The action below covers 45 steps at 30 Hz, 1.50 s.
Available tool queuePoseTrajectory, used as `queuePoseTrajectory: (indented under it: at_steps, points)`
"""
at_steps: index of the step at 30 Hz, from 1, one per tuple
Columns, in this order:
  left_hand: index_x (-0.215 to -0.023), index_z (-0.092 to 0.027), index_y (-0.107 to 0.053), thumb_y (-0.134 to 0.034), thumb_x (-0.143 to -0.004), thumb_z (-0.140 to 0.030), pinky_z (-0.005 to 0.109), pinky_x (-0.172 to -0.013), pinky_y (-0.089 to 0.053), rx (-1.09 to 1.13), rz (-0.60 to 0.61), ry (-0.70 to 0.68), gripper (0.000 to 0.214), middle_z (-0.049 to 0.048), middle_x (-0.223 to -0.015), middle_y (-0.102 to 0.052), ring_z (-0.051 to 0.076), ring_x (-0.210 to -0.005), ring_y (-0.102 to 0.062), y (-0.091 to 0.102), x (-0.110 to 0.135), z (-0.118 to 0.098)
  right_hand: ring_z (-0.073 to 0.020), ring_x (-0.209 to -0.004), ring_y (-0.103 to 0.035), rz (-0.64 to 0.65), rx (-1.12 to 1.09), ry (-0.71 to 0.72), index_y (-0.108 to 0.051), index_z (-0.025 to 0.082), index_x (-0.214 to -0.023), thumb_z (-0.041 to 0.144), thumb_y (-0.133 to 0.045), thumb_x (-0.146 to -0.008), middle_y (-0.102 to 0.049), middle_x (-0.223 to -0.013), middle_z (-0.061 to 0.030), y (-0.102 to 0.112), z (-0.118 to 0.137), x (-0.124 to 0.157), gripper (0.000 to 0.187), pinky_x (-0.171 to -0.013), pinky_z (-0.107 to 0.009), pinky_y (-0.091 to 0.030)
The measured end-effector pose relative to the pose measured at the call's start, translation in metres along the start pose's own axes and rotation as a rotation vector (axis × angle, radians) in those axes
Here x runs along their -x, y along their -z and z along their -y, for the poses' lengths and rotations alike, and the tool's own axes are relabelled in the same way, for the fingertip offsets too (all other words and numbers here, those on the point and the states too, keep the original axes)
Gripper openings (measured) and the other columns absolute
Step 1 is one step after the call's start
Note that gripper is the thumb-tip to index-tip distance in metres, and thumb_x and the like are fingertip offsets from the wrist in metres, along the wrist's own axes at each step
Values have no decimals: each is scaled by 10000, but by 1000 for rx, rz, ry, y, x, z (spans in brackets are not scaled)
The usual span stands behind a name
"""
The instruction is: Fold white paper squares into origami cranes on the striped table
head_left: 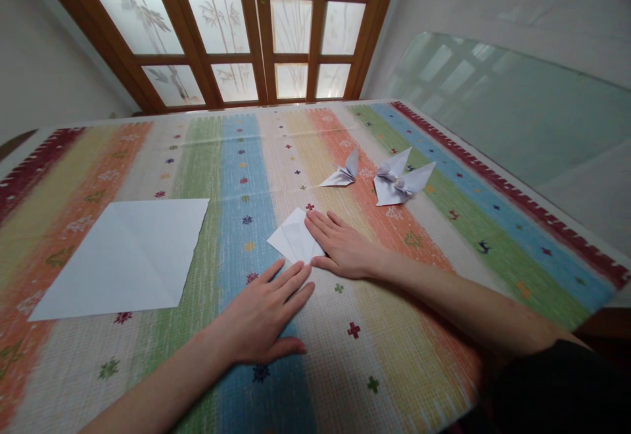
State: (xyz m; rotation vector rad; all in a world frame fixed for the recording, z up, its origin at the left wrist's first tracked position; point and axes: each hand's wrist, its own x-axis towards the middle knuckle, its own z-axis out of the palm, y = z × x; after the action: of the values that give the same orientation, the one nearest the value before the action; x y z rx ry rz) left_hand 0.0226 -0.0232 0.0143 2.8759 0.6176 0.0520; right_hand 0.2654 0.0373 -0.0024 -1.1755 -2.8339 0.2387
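A small folded square of white paper (292,235) lies flat on the striped tablecloth, one corner pointing toward the doors. Crease lines run across its face. My right hand (346,247) rests on its right side, fingers stretched out and covering that edge. At its near corner is my left hand (269,312), laid flat with the fingertips at the paper and the thumb spread away. Neither hand grips anything. Beyond my right hand stand folded white paper pieces with pointed wings: a single one (344,172) and a larger pair or cluster (401,177).
A large white paper sheet (128,256) with one ragged edge lies to the left. Under everything spreads a colourful striped tablecloth (202,158). Wooden doors with glass panes (261,33) stand behind the table, and a glossy pale panel (517,118) leans along the right.
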Motion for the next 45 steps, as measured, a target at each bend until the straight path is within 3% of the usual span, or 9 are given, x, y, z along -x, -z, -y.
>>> queuePoseTrajectory:
  at_steps: [5, 12, 16, 19, 22, 27, 32, 37, 45]
  points:
    - [-1384, -76, -460, -499, -855, -678, 561, -1117, -286, -22, 6, 6, 802, 259, -1467, -433, 388, -1374, -402, 0, -1, -1, -283, -1497, -120, -77, 0, -38, -220, -6, -1505, 361, -377, -978, -185, -1585, -234, 0, 7, -6, 661, -1198, -506, -176]
    - [-1338, -96, -508, -533, -867, -622, 565, -1085, -347, 46, -49, -53, 706, 224, -1420, -510, 377, -1320, -476, 5, 5, -1, -267, -1464, -263, -46, 36, -24, -306, 115, -1502, 326, -319, -1003, -283, -1572, -156, 1, 7, -25, 542, -1184, -506, -219]
    - [-1242, -140, -570, -487, -932, -533, 444, -1014, -456, 166, -271, -73, 508, 157, -1277, -642, 272, -1179, -604, 12, 7, 19, -279, -1467, -251, -29, 58, -25, -306, 115, -1503, 361, -333, -1006, -261, -1577, -161, 2, 7, -28, 556, -1184, -528, -205]
    - [-1254, -145, -564, -441, -972, -409, 461, -1000, -466, 73, -489, 146, 406, 160, -1260, -649, 268, -1181, -599, 10, -3, 40, -285, -1472, -232, -35, 65, -63, -296, 74, -1501, 396, -347, -1003, -261, -1572, -181, 1, 9, -27, 595, -1191, -532, -187]
    - [-1332, -111, -517, -432, -965, -450, 525, -1062, -411, -13, -352, 279, 507, 189, -1379, -563, 309, -1298, -514, -2, -20, 49, -318, -1468, -232, -77, 89, -165, -312, 17, -1483, 452, -390, -984, -272, -1554, -227, -3, 13, -25, 666, -1189, -545, -191]
    - [-1377, -45, -475, -496, -919, -485, 549, -1112, -338, -101, -238, 409, 636, 231, -1460, -461, 353, -1380, -404, -13, -35, 37, -351, -1443, -283, -137, 110, -269, -355, -36, -1450, 422, -443, -971, -323, -1525, -259, -6, 22, -14, 668, -1176, -527, -251]
    - [-1411, -28, -432, -517, -890, -500, 557, -1133, -292, -89, -201, 457, 709, 241, -1477, -433, 359, -1403, -365, -9, -36, 28, -309, -1398, -387, -146, 112, -116, -476, 22, -1389, 277, -364, -1003, -432, -1482, -207, -5, 32, 7, 476, -1149, -511, -321]
    - [-1462, -119, -393, -500, -913, -463, 584, -1125, -265, -115, -187, 440, 656, 227, -1517, -377, 369, -1425, -319, -10, -36, 26, -278, -1391, -405, -96, 28, 29, -455, 95, -1420, 288, -385, -1003, -441, -1491, -154, -1, 31, 22, 466, -1140, -491, -348]
    - [-1469, -145, -385, -476, -931, -476, 576, -1133, -245, -129, -156, 467, 639, 207, -1539, -349, 350, -1437, -301, -10, -35, 23, -287, -1398, -394, -90, 6, -1, -445, 75, -1425, 354, -439, -979, -442, -1482, -190, 6, 21, 20, 526, -1164, -498, -294]
